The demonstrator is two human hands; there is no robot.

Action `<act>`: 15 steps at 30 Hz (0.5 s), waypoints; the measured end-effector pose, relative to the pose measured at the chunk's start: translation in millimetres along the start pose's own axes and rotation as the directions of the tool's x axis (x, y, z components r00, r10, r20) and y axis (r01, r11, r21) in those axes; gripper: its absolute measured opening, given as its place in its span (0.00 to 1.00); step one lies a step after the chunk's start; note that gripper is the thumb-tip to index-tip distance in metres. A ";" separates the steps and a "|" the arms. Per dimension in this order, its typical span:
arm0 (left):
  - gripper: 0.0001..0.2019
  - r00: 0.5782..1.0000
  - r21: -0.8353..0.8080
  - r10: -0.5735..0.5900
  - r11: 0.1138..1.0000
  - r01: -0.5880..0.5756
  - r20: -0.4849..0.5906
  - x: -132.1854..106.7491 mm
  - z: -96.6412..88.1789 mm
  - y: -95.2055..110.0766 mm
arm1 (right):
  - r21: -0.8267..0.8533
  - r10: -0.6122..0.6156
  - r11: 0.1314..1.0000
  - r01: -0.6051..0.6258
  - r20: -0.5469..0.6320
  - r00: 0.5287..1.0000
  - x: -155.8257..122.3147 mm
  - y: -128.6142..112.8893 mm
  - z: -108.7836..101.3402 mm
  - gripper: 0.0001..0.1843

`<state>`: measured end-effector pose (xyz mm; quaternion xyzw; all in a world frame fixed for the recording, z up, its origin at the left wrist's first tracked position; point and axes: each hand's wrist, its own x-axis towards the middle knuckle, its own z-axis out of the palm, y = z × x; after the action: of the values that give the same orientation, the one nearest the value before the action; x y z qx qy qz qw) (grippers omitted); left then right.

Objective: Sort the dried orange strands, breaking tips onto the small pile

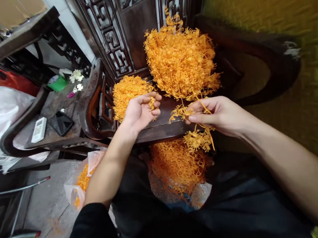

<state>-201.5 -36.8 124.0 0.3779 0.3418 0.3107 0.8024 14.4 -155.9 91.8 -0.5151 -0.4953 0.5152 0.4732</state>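
Observation:
My left hand [143,111] is turned palm up beside the smaller orange heap [129,93], its fingers curled around a few small orange flower pieces [151,103]. My right hand [212,114] pinches a thin-stemmed orange flower sprig [180,112] between thumb and fingers. More orange blossoms on stems [198,139] dangle below that hand. Behind it, a large pile of orange sprigs [182,61] rests on the dark carved wooden chair [160,132]. Between my knees, a clear plastic bag [203,191] holds a tangle of thin orange stems [179,167].
On a wooden side table [45,104] to the left lie a white remote [39,129], a black phone [61,123], a green tub [57,82] and white flowers [76,76]. A plastic bag with orange pieces [82,179] sits on the floor. A curved armrest [280,60] borders the right.

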 end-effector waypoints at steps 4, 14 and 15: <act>0.15 0.981 0.437 0.153 0.879 -0.189 0.118 -8.0 10.6 -13.5 | -0.143 -0.028 0.989 0.031 0.025 0.999 1.1 -1.8 5.6 0.20; 0.16 0.771 0.766 0.291 0.157 -0.623 0.567 -11.6 5.8 -29.5 | 0.118 0.115 0.985 -0.127 0.107 0.988 7.4 4.4 20.2 0.27; 0.16 0.767 0.762 0.267 0.149 -0.631 0.583 -11.2 4.4 -28.2 | 0.129 0.119 0.982 -0.135 0.120 0.986 7.1 3.3 19.9 0.27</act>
<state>-197.7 -61.7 106.5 0.8963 0.1924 0.2160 0.3362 -5.6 -149.4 87.7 -0.4824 -0.4507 0.6051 0.4450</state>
